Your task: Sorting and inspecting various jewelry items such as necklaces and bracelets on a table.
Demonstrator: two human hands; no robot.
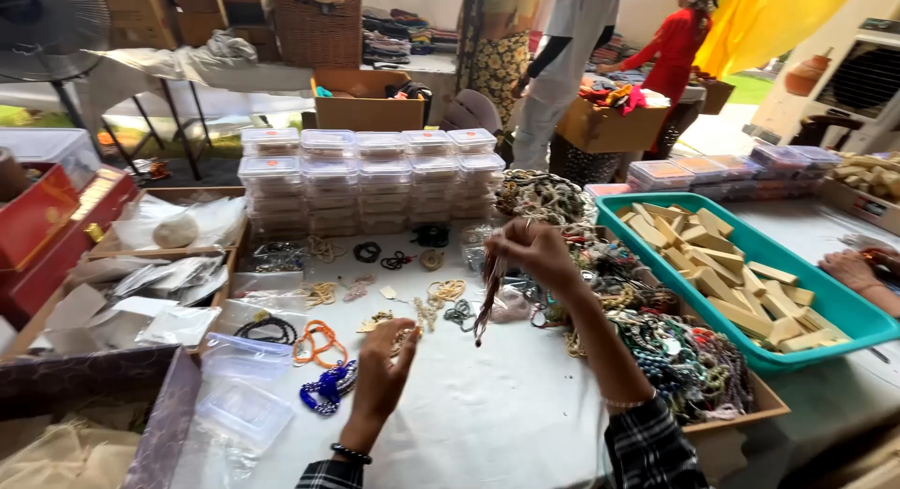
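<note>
Head view: the right hand (532, 248) is raised over the table's middle, fingertips pinched on a beaded strand (487, 297) hanging straight down. Nearer and left, the left hand (382, 369) pinches a small pale bead cluster (403, 337). The strand is thin, dark and reddish.

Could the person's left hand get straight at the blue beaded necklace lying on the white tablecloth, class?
Probably yes. The left hand hovers just right of the blue beaded necklace, which lies uncovered on the white tablecloth; nothing lies between them, though its fingers seem busy with a small piece.
</note>
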